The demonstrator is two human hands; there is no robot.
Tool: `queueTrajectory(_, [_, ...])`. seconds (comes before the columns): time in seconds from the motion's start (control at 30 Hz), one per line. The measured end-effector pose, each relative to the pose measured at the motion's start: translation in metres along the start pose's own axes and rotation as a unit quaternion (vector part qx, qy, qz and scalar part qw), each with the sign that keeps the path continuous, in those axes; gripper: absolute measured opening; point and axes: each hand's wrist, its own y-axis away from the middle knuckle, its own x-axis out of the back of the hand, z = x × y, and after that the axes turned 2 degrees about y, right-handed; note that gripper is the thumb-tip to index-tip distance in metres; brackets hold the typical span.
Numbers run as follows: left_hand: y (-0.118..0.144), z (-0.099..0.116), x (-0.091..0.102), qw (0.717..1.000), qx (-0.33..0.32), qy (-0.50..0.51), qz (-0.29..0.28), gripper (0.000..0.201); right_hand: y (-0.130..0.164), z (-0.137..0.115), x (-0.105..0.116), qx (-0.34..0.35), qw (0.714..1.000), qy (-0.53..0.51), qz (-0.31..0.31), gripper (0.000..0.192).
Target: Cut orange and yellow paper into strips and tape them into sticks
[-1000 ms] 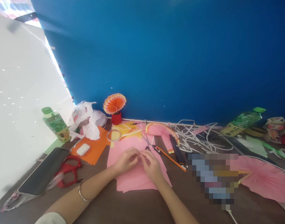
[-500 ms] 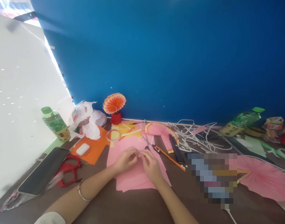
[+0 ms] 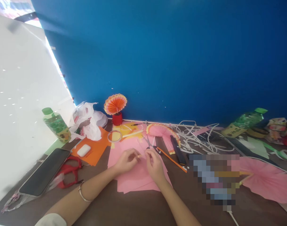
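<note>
Over the stacked pink paper sheets (image 3: 134, 185), both hands are held close together. My left hand (image 3: 128, 160) pinches a tiny yellowish piece (image 3: 139, 156) between thumb and forefinger; its kind is too small to tell. A short gap to the right, my right hand (image 3: 154, 164) has thumb and fingers drawn together, and what they hold, if anything, cannot be made out. Just beyond the right fingertips lie dark-handled scissors (image 3: 149, 142). An orange paper strip (image 3: 171, 159) runs beside the right hand, and a roll of clear tape (image 3: 114, 136) lies behind the left one.
A pleated pink paper fan (image 3: 159, 130) and a black stick-like object (image 3: 178, 150) lie behind on the right, near tangled white cables (image 3: 204, 135). To the left are a phone (image 3: 44, 172), a white case (image 3: 83, 150) and orange paper (image 3: 96, 153). A paper flower (image 3: 115, 104) stands by the wall.
The fingertips, touching before, have come apart, with my right hand shifted slightly to the right. The yellowish piece now shows at my left fingertips.
</note>
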Motion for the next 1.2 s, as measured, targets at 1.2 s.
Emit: queueTrajectory(1.2, [-0.011,-0.029,0.026,0.776,0.196,0.599,0.039,0.008,-0.021,0.090,0.087,-0.173,0.901,0.220,0.333,0.036])
